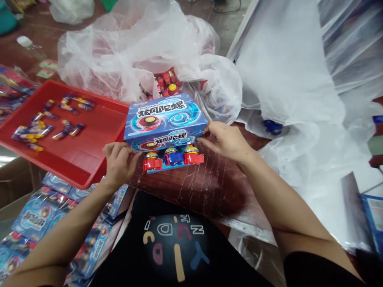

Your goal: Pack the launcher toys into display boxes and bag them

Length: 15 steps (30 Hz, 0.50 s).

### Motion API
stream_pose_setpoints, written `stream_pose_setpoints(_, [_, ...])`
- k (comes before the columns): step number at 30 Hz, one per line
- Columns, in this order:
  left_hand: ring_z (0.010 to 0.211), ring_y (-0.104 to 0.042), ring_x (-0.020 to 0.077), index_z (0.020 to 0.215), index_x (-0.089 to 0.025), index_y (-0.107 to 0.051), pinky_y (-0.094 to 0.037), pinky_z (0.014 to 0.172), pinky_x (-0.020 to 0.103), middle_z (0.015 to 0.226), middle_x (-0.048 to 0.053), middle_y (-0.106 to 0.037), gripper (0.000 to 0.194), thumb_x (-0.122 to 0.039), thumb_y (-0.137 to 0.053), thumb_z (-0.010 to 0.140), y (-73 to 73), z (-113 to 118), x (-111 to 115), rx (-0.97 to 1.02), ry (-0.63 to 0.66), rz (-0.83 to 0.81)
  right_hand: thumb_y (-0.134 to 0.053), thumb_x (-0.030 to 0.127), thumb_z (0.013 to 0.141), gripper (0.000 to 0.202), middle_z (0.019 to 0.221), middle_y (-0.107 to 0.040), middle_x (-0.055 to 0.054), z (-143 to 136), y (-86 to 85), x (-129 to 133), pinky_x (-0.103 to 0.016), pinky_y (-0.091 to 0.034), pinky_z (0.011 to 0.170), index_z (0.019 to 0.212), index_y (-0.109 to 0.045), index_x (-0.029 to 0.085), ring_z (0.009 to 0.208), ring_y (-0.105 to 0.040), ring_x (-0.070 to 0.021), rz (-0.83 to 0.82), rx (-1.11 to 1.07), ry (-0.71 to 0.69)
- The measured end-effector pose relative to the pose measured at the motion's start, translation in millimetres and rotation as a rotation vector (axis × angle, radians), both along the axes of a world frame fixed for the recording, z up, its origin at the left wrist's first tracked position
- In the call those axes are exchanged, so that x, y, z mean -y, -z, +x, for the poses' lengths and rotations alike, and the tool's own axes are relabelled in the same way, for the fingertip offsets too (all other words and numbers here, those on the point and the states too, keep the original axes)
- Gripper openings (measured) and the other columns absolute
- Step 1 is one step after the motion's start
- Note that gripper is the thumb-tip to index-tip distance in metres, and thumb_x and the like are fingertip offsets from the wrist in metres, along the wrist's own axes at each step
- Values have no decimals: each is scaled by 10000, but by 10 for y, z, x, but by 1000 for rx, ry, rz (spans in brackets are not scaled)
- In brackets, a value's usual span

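Observation:
A blue printed box point(166, 115) sits on the dark red table in front of me, its near side showing three spinning-top toys point(173, 156), two red and one blue, below the lid. My left hand point(121, 161) pinches the box's near left corner, fingers curled. At the right end, my right hand point(224, 139) grips the near right corner between thumb and fingers. Behind the box, red toys point(167, 81) show inside a translucent plastic bag point(143, 44).
A red tray point(95, 147) with small yellow-and-blue pieces point(67, 125) stands left. Packed blue boxes point(36, 217) lie below it. Large white plastic sheeting point(293, 79) covers the right side, with a blue toy point(273, 126) on it. A bottle point(30, 46) is at upper left.

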<state>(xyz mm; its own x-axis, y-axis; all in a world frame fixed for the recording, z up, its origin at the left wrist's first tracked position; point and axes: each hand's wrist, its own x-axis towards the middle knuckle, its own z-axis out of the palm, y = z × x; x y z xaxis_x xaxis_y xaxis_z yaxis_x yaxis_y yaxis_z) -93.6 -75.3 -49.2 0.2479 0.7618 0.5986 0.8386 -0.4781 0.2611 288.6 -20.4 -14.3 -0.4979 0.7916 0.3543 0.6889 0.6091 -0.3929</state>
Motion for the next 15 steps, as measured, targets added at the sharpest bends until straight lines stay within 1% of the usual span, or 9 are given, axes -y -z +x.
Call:
stream_pose_setpoints(3, [1027, -581, 332, 881, -212, -613, -385, 959, 509, 945, 116, -661, 204, -381, -711, 940, 83, 8, -29, -16, -72, 19, -614, 423, 1004, 190, 926, -698, -42, -16, 37, -5, -320, -383, 626, 996, -593, 234, 782, -629, -197, 22, -16, 23])
stream_pose_setpoints(5, [1027, -585, 329, 883, -210, -609, -395, 967, 512, 940, 120, -659, 214, -396, -692, 950, 102, 3, -21, -24, -82, -15, -604, 423, 1002, 189, 899, -693, -34, -22, 57, 7, -322, -405, 640, 999, -592, 235, 764, -623, -190, -20, -60, 14])
stream_pose_setpoints(8, [956, -582, 299, 859, -213, -594, -410, 937, 484, 875, 101, -648, 240, -413, -669, 968, 70, -24, 14, -17, -38, -80, -622, 429, 992, 197, 835, -678, -1, -15, 56, 45, -312, -436, 663, 973, -589, 235, 702, -597, -159, -130, -168, -39])
stream_pose_setpoints(11, [923, -570, 291, 847, -214, -595, -406, 905, 465, 855, 96, -644, 233, -399, -649, 977, 62, -56, 39, -23, 18, -117, -658, 410, 980, 203, 794, -669, 26, 10, 56, 81, -296, -424, 662, 913, -595, 229, 665, -573, -133, -171, -235, -70])
stream_pose_setpoints(13, [933, -572, 296, 848, -216, -610, -404, 907, 467, 857, 97, -643, 194, -367, -649, 964, 108, -85, 41, -58, 41, -135, -669, 385, 981, 195, 799, -676, 28, 29, 100, 93, -290, -405, 658, 890, -602, 225, 684, -584, -132, -169, -217, -67])
stream_pose_setpoints(15, [963, -570, 316, 847, -221, -632, -404, 898, 476, 872, 111, -649, 125, -317, -640, 926, 158, -141, 24, -136, 47, -174, -660, 361, 991, 166, 831, -680, 16, 40, 201, 98, -290, -399, 667, 901, -614, 230, 762, -609, -153, -161, -144, -62])
